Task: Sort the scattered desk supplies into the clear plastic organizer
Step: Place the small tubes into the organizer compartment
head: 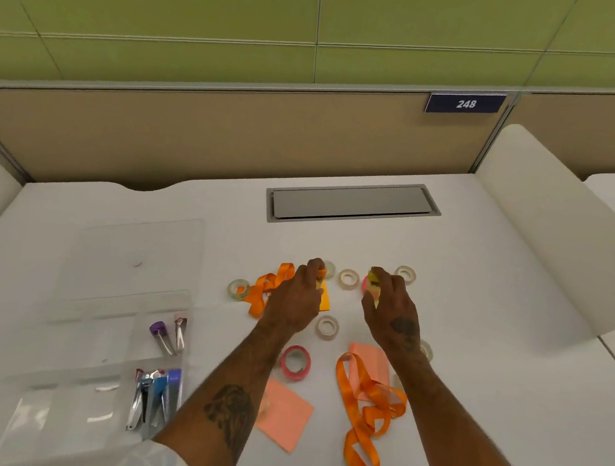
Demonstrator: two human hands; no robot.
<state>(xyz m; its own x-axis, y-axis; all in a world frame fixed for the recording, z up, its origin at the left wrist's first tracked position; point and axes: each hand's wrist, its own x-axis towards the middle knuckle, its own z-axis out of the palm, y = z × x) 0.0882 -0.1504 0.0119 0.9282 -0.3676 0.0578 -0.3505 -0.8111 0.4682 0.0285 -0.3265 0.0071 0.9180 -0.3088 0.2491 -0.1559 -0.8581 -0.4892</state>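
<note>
The clear plastic organizer (99, 324) lies at the left of the white desk; its right compartments hold hair clips (168, 336) and nail clippers (156, 395). My left hand (297, 296) is closed on a small yellow item above an orange sticky pad (325, 298). My right hand (389, 306) grips a yellow tape roll (373, 280), with a pink roll just behind it. Clear tape rolls (349, 278) lie scattered around both hands. A pink tape roll (296, 362), two orange ribbons (367, 410) and pink sticky notes (285, 414) lie nearer me.
The organizer's clear lid (137, 253) lies flat behind it. A grey cable hatch (351, 203) is set into the desk at the back. White side panels (549, 228) bound the desk on the right and left; a partition wall stands behind.
</note>
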